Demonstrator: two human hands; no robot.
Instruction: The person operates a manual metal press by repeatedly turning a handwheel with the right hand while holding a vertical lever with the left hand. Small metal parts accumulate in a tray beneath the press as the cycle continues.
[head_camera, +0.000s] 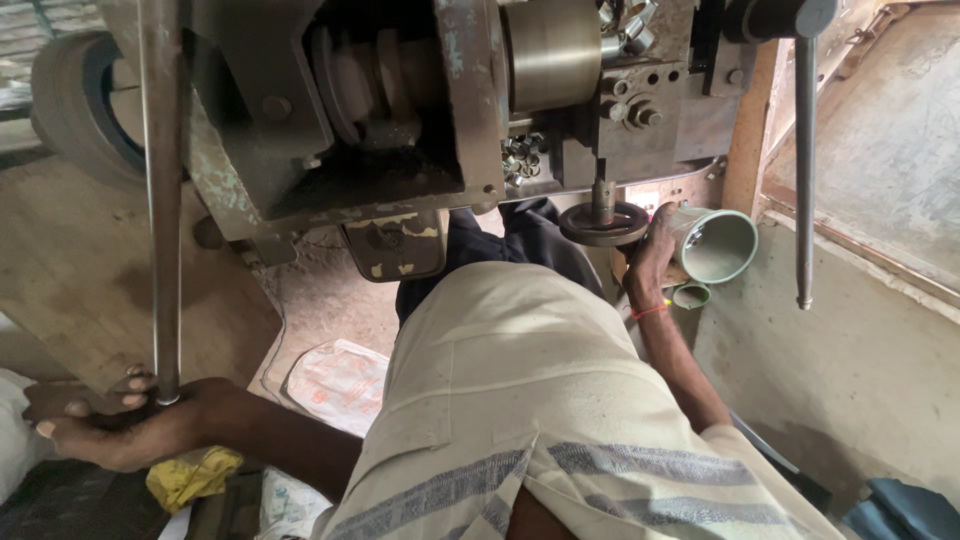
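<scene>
The left hand (110, 425) is clenched around the lower end of a long steel lever rod (162, 200) that runs up the left side of an old grey machine (300, 130). The right hand (648, 255) reaches forward under the machine's head, its fingers wrapped round a pale green pipe socket (715, 243) with the open mouth turned toward the camera. That fitting sits just beside the small dark handwheel (603, 222) on its short vertical spindle, below the brass-coloured drum (550, 50). A second pale green ring (690, 295) lies just under the wrist, and a heap of small metal rings (522, 160) rests in the machine's bed.

Doing this well looks like a matter of keeping the two hands in step — the fitting should be held square and steady, fingers on its outer wall and clear of the handwheel and spindle, before the lever moves. The grip on the rod sits low, at its tip, which gives good leverage but little fine control, so a slow, even pull seems wiser than a jerk. A second lever (805, 170) hangs free at the right, near the forearm — worth keeping the elbow off it. The person's light striped shirt (530, 420) hides the lap and whatever lies below.
</scene>
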